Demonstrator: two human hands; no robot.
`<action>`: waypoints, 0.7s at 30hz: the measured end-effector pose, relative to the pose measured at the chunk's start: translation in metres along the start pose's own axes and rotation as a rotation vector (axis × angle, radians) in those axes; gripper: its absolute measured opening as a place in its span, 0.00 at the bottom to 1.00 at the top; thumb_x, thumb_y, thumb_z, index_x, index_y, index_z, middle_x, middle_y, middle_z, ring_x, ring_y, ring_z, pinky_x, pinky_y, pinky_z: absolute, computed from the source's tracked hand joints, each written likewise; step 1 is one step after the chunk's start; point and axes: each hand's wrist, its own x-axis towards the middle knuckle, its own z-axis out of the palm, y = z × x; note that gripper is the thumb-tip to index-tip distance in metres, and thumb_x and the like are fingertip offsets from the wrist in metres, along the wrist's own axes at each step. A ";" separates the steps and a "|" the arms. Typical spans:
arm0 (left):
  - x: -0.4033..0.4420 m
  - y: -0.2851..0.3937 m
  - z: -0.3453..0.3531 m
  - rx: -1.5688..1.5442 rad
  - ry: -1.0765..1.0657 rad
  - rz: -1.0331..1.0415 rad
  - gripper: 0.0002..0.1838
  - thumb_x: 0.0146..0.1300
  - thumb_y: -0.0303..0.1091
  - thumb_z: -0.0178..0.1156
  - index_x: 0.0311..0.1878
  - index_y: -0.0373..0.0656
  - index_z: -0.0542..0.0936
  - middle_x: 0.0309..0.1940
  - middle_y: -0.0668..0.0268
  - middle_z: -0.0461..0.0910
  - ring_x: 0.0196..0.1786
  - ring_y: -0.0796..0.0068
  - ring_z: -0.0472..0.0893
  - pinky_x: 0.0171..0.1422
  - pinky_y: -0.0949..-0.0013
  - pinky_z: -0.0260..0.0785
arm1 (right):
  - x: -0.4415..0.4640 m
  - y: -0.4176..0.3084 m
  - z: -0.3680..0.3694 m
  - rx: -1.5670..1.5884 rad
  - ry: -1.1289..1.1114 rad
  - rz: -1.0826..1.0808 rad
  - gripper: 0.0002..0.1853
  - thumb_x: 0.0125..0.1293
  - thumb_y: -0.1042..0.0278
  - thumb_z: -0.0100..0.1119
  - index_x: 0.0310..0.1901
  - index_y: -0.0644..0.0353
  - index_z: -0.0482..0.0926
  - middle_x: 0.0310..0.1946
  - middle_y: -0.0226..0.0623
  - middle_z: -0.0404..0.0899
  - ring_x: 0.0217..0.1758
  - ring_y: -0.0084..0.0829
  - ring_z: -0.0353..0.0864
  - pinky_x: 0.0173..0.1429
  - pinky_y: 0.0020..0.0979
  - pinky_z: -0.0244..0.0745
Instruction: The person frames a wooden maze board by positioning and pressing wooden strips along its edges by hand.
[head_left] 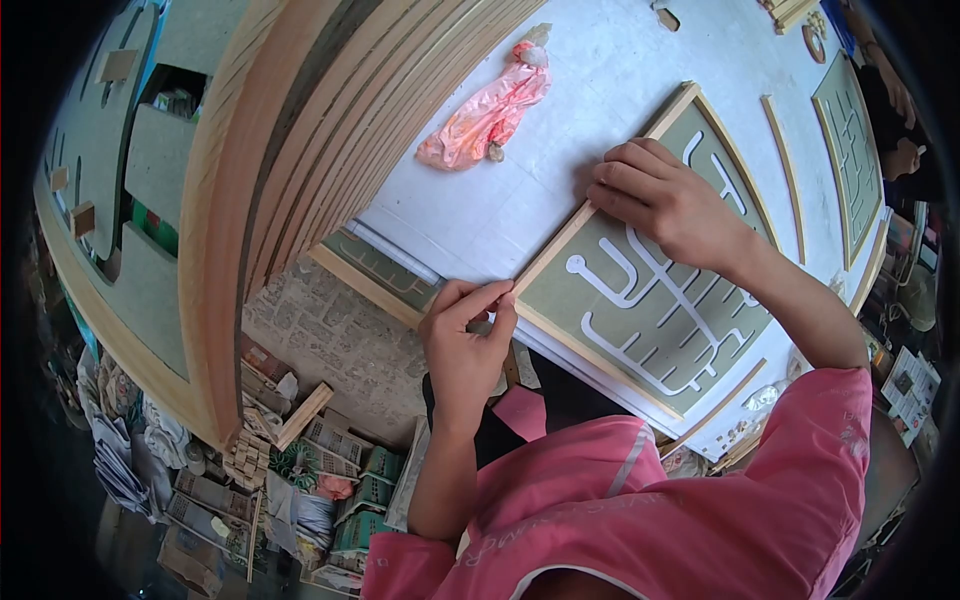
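In the head view, you bend over a framed board (640, 325), its grey-green face cut with white channels, lying on a white worktable (590, 70) close to the near edge. Your left hand (465, 335) pinches the board's near-left corner, thumb and forefinger almost meeting, apparently to steady the joint. Your right hand (660, 200) curls its fingers over the upper-left wooden rail, perhaps to hold it against the board; the thumb is hidden, so you cannot tell how tightly it closes. The board lies flat, likely so that the table bears its weight while both hands work one side.

Around you, a tall stack of wood-edged panels (370, 110) crowds the left and blocks part of the table. A crumpled pink bag (490, 110) lies beyond the rail, apart from your hands. Past the board's far side lie a loose wooden strip (785, 180) and a second framed board (850, 165), with another person's hands (905, 155) beside it. Below left, crates (340, 445) clutter the floor.
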 end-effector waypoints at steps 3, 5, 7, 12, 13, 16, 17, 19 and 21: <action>0.000 0.000 0.000 -0.012 0.003 0.001 0.09 0.55 0.23 0.67 0.40 0.39 0.87 0.27 0.66 0.79 0.27 0.76 0.76 0.33 0.72 0.70 | -0.001 0.001 0.002 0.002 0.003 0.000 0.18 0.55 0.69 0.56 0.46 0.71 0.80 0.48 0.45 0.75 0.56 0.43 0.74 0.63 0.41 0.70; 0.000 -0.001 0.001 -0.012 0.005 0.006 0.08 0.55 0.23 0.67 0.40 0.39 0.87 0.27 0.66 0.79 0.27 0.76 0.76 0.33 0.72 0.70 | -0.001 0.001 0.002 0.010 -0.004 0.005 0.18 0.55 0.70 0.56 0.46 0.70 0.80 0.48 0.45 0.75 0.56 0.43 0.74 0.63 0.41 0.70; 0.000 -0.001 0.001 -0.028 0.011 -0.009 0.08 0.55 0.23 0.67 0.40 0.38 0.87 0.27 0.66 0.79 0.27 0.76 0.76 0.33 0.72 0.69 | -0.001 0.001 0.002 0.018 -0.011 0.012 0.18 0.55 0.70 0.56 0.46 0.70 0.80 0.48 0.45 0.75 0.56 0.43 0.74 0.63 0.41 0.70; 0.000 -0.005 0.000 -0.022 0.008 0.012 0.09 0.55 0.22 0.68 0.40 0.39 0.87 0.27 0.66 0.79 0.26 0.77 0.75 0.32 0.72 0.69 | 0.001 0.001 -0.001 0.039 -0.008 0.009 0.16 0.56 0.70 0.56 0.45 0.70 0.80 0.47 0.44 0.75 0.56 0.42 0.74 0.61 0.39 0.70; 0.000 -0.005 0.001 -0.030 0.012 0.005 0.09 0.55 0.22 0.68 0.40 0.38 0.87 0.27 0.66 0.79 0.26 0.77 0.75 0.32 0.73 0.68 | 0.000 0.001 -0.002 0.026 -0.015 0.018 0.16 0.56 0.70 0.56 0.45 0.70 0.80 0.47 0.44 0.75 0.56 0.42 0.74 0.61 0.39 0.70; 0.000 -0.001 0.001 -0.039 0.012 -0.016 0.09 0.55 0.22 0.68 0.40 0.38 0.87 0.27 0.66 0.79 0.26 0.77 0.75 0.32 0.73 0.68 | 0.000 0.001 -0.001 0.005 -0.017 0.000 0.16 0.56 0.70 0.56 0.44 0.69 0.80 0.46 0.43 0.75 0.56 0.41 0.74 0.60 0.39 0.70; 0.000 -0.002 0.000 -0.037 -0.002 -0.032 0.09 0.55 0.22 0.67 0.40 0.38 0.87 0.27 0.66 0.79 0.26 0.78 0.75 0.33 0.73 0.68 | 0.000 0.001 -0.001 0.015 -0.007 0.001 0.16 0.56 0.70 0.56 0.44 0.69 0.81 0.46 0.43 0.75 0.55 0.41 0.74 0.60 0.38 0.70; 0.000 0.000 0.000 -0.034 -0.004 -0.023 0.09 0.55 0.22 0.67 0.40 0.38 0.87 0.27 0.66 0.79 0.27 0.78 0.76 0.33 0.73 0.69 | 0.000 0.001 0.000 0.024 0.006 0.003 0.15 0.57 0.70 0.56 0.44 0.69 0.81 0.46 0.43 0.75 0.55 0.41 0.74 0.60 0.38 0.69; 0.001 0.000 0.000 -0.030 -0.005 -0.013 0.09 0.55 0.22 0.67 0.40 0.38 0.87 0.28 0.66 0.79 0.27 0.78 0.76 0.33 0.73 0.69 | 0.001 0.002 0.001 0.014 0.007 -0.005 0.15 0.57 0.70 0.55 0.44 0.69 0.81 0.46 0.42 0.75 0.56 0.40 0.74 0.60 0.38 0.69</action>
